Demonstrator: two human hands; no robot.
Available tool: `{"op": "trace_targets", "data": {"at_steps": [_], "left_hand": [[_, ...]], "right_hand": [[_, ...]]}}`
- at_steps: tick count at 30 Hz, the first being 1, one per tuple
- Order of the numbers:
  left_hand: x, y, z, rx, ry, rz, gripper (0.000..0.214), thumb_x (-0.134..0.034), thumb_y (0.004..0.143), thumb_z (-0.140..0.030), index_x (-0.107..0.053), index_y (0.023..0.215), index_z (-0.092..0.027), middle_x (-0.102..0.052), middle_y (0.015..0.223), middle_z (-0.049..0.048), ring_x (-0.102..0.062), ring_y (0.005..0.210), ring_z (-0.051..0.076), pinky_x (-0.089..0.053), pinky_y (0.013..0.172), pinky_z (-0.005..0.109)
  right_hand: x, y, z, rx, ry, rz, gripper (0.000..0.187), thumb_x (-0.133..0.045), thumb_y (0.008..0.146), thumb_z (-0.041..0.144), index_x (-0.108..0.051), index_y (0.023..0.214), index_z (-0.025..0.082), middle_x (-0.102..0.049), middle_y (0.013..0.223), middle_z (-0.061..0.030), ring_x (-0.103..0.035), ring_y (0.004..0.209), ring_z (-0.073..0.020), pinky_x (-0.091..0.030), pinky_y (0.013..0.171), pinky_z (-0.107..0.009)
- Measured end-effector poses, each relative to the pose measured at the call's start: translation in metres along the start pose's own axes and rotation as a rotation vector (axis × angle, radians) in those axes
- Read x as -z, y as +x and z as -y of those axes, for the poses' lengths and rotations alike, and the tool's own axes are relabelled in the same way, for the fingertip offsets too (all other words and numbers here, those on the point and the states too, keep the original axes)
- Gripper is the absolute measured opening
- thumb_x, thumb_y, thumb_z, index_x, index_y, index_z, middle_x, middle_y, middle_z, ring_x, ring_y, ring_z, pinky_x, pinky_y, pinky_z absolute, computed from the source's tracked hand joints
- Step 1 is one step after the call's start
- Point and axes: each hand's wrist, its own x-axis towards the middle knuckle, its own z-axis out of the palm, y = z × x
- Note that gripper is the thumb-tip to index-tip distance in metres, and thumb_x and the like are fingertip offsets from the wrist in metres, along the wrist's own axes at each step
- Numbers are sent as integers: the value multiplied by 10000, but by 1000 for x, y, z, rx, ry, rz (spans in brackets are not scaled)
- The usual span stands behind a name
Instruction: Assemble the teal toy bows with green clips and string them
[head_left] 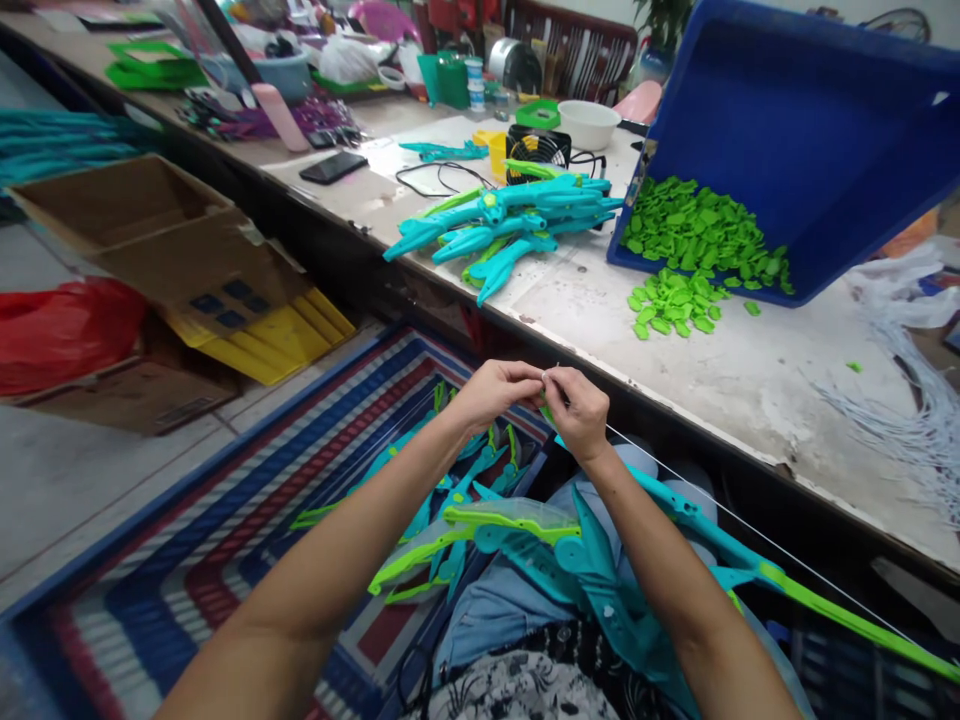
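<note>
A teal and lime-green toy bow lies across my lap, one long limb reaching to the lower right. From that limb's far end a thin white string runs taut up to my hands. My left hand and my right hand meet fingertip to fingertip by the table edge, both closed in a pinch on the string's end. Just under the right fingers shows a small bit of green; the fingers hide most of it. More bow parts lie in the striped-lined bin below my left arm.
On the table sits a pile of teal bow parts. A tilted blue bin spills small green pieces. White strings hang at right; a phone and a fan stand farther back. Cardboard boxes are at left.
</note>
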Motion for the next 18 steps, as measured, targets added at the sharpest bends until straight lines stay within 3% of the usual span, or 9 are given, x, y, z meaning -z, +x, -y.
{"op": "trace_targets", "data": {"at_steps": [6, 12, 15, 18], "left_hand": [[-11, 1, 7, -145, 167, -162, 126, -697, 591, -259, -686, 652, -149, -627, 606, -10, -522, 563, 102, -414, 550, 209], [-13, -4, 11, -122, 208, -157, 150, -716, 631, -302, -741, 680, -163, -675, 702, 29, -593, 709, 156, -457, 684, 247], [-11, -6, 14, -104, 270, -163, 146, -731, 633, -322, -739, 646, -177, -653, 668, 20, -579, 682, 154, -441, 642, 238], [-13, -9, 17, -112, 302, -191, 197, -750, 628, -368, -705, 596, -179, -609, 616, 6, -546, 640, 142, -408, 583, 225]], "right_hand": [[-3, 0, -1, -194, 128, -84, 200, -516, 868, 306, -665, 802, 191, -693, 775, -31, -639, 677, -142, -533, 673, -268], [9, -1, -3, -390, 353, 26, 197, -578, 796, 342, -674, 790, 170, -715, 742, -28, -673, 667, -156, -553, 659, -267], [15, -8, -6, -403, 384, 109, 200, -569, 793, 340, -679, 791, 173, -721, 769, -37, -681, 701, -167, -558, 685, -281], [16, -13, -11, -317, 306, 146, 190, -534, 809, 306, -674, 794, 178, -711, 782, -40, -663, 697, -156, -538, 677, -271]]}}
